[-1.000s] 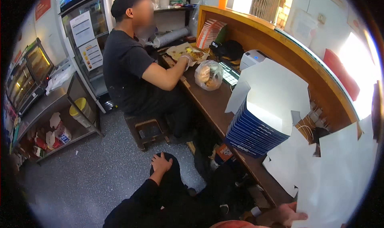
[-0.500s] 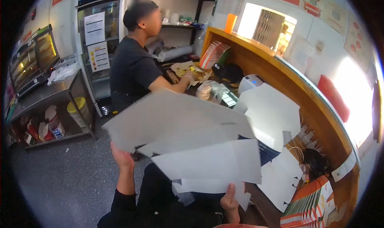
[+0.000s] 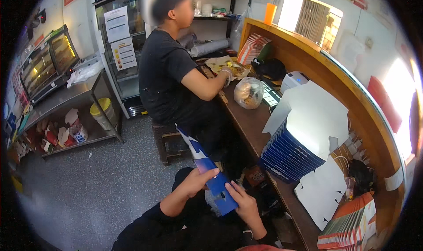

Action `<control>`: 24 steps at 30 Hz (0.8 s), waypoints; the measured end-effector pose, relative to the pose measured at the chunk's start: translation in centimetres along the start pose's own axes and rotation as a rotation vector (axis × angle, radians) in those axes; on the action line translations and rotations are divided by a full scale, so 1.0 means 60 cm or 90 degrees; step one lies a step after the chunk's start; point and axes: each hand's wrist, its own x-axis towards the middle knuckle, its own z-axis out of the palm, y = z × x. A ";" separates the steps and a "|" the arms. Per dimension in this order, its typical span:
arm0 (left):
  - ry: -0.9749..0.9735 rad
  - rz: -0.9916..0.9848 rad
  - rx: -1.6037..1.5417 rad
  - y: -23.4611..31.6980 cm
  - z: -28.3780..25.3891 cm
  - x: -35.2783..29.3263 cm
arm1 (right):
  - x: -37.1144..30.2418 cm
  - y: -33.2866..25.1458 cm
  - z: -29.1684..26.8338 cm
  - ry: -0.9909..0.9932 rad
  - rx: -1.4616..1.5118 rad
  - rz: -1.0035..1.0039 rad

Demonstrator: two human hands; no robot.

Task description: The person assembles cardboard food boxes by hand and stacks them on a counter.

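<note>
Between both hands, over my lap, I hold a blue-and-white cardboard box blank (image 3: 210, 174), tilted steeply so that its printed blue side shows. My left hand (image 3: 194, 183) grips its left side, thumb on the printed face. At the lower right end my right hand (image 3: 243, 204) is closed on the card, near a small cut-out slot. To the right, on the brown counter, stands a tall stack of nested blue boxes (image 3: 291, 156), the top one spread wide with its white inside (image 3: 315, 118) showing. Flat white box blanks (image 3: 322, 191) lie beside the stack.
A seated co-worker (image 3: 165, 74) leans to the counter (image 3: 240, 118), one gloved hand at food on paper (image 3: 227, 66). A plastic bag of buns (image 3: 249, 93) and a white printer (image 3: 294, 80) are nearby. Folded orange-and-white cartons (image 3: 348, 226) lie at the near right.
The large blank was spread out, white side up, between my hands. It has come down, nearer my body, and turned steep with its blue side showing. My hands are closer together.
</note>
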 end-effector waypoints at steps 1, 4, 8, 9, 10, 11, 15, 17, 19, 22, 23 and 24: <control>0.000 -0.001 0.002 -0.008 -0.003 0.008 | -0.002 0.001 0.001 -0.011 -0.023 -0.001; 0.008 0.081 -0.070 -0.031 -0.014 0.037 | 0.010 -0.002 -0.005 0.054 0.020 -0.019; 0.021 0.111 -0.293 -0.044 0.003 0.054 | 0.006 0.029 0.011 0.219 0.106 -0.185; 0.006 0.105 -0.351 -0.046 0.006 0.057 | 0.008 0.038 0.007 0.250 0.086 -0.221; -0.034 0.098 -0.373 -0.049 0.005 0.055 | 0.008 0.042 0.007 0.277 0.067 -0.252; -0.046 0.094 -0.358 -0.048 0.009 0.056 | 0.011 0.044 0.010 0.294 0.063 -0.246; -0.060 0.172 -0.432 -0.089 0.032 0.071 | 0.013 0.030 0.016 0.367 0.045 -0.189; -0.081 0.184 -0.493 -0.100 0.044 0.080 | 0.024 0.021 0.017 0.349 0.022 -0.179; -0.064 0.179 -0.503 -0.106 0.058 0.073 | 0.032 0.015 0.028 0.313 -0.072 -0.140; 0.051 0.247 -0.348 -0.112 0.075 0.081 | 0.036 0.024 0.044 0.288 -0.101 -0.103; 0.043 0.247 -0.350 -0.112 0.080 0.078 | 0.035 0.027 0.048 0.277 -0.106 -0.093; 0.067 0.259 -0.314 -0.110 0.086 0.072 | 0.029 0.034 0.055 0.246 -0.070 -0.087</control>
